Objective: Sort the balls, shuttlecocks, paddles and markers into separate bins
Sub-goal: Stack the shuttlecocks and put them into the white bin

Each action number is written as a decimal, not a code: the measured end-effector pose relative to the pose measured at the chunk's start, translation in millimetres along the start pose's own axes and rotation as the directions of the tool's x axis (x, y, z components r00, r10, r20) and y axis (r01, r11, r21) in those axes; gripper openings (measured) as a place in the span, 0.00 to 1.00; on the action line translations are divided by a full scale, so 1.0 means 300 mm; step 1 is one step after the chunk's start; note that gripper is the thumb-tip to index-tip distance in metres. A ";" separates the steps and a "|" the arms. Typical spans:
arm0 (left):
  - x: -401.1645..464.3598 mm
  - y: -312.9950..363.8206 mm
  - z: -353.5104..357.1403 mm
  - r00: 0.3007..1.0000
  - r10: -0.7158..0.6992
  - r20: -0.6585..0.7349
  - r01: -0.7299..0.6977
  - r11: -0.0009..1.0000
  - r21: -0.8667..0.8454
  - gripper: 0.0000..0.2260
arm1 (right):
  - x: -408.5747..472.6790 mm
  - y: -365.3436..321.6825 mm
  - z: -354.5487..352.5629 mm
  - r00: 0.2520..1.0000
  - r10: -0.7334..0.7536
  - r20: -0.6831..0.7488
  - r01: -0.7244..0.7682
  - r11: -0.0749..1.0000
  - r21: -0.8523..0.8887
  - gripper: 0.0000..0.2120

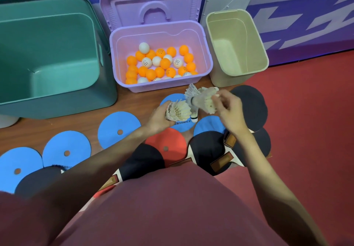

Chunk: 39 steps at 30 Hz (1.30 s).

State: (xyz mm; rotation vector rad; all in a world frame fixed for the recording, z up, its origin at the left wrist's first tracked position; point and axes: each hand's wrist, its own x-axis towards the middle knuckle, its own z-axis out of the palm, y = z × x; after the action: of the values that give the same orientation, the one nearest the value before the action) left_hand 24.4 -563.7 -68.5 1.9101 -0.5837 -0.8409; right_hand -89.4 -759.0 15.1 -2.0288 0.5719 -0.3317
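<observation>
White shuttlecocks [203, 100] fill our curled right hand [229, 111]; our left hand [160, 119] grips another shuttlecock bunch [178, 112].

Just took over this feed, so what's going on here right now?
A person is sorting sports gear on the floor. The left hand grips one bunch of shuttlecocks, the right hand holds another bunch. Balls are in the purple bin; the beige bin and green bin look empty. Paddles and blue discs remain unsorted.

The person wore a loose maroon shirt [172, 207] with short sleeves, plain fabric with no print or logo, forearms bare, nothing on either wrist or the fingers
</observation>
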 end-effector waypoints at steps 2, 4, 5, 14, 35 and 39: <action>0.002 0.008 0.006 1.000 0.007 0.018 -0.008 1.000 0.011 0.19 | -0.019 -0.014 0.031 0.992 -0.019 0.127 0.018 1.000 0.008 0.07; 0.002 0.016 0.016 0.999 0.031 0.038 -0.033 0.999 0.037 0.15 | -0.028 -0.009 0.070 0.981 -0.005 0.195 0.008 1.000 -0.014 0.04; 0.001 0.017 0.019 0.998 0.046 0.048 -0.048 0.998 0.051 0.14 | -0.033 -0.006 0.090 0.976 -0.004 0.220 0.012 0.999 -0.033 0.03; -0.035 0.012 -0.025 0.999 -0.019 -0.029 0.013 0.981 -0.193 0.23 | 0.040 0.079 0.148 0.994 0.081 0.077 -0.072 0.991 -0.108 0.10; -0.062 -0.022 -0.056 0.998 -0.041 -0.042 0.033 0.987 -0.158 0.26 | 0.015 -0.113 0.048 0.991 -0.002 -0.134 0.019 0.993 0.120 0.07; -0.050 -0.002 -0.054 0.999 -0.010 -0.037 0.005 0.989 -0.146 0.23 | -0.007 -0.097 0.117 0.986 -0.068 0.151 0.059 0.996 0.062 0.11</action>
State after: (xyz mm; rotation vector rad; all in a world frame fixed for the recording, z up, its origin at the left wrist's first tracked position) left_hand 26.8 -543.8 -59.1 1.7923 -0.4795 -0.8278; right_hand -67.8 -719.7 22.9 -1.9996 0.3993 -0.2256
